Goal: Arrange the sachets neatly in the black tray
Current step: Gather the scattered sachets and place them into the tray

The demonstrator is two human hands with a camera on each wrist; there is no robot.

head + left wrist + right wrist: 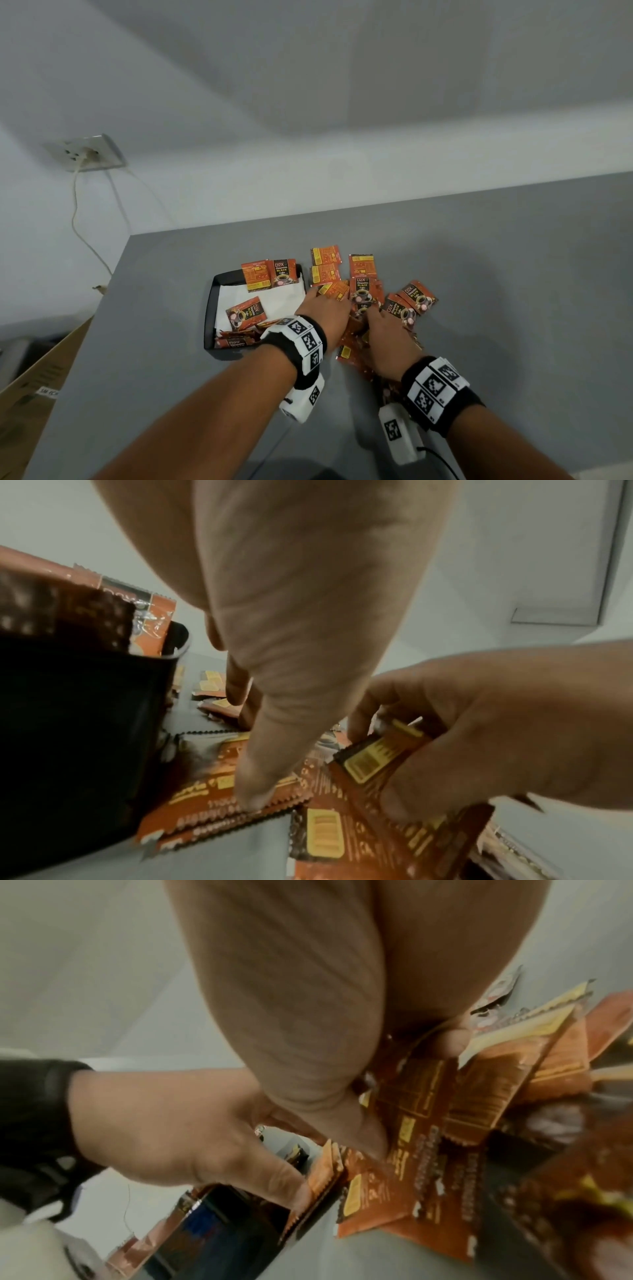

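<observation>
The black tray, lined with white paper, sits left of centre on the grey table. It holds several orange-brown sachets: two leaning at its far end, one flat, and more at the near end. Right of the tray is a loose pile of sachets. Both hands are down in this pile. My left hand has its thumb on a small stack's edge and its fingers curled over it. My right hand grips a bunch of sachets between thumb and fingers.
The table's left edge runs close beside the tray, with a cardboard box below it. A wall socket with a hanging cable is at the far left. More sachets lie spread toward the back and the right.
</observation>
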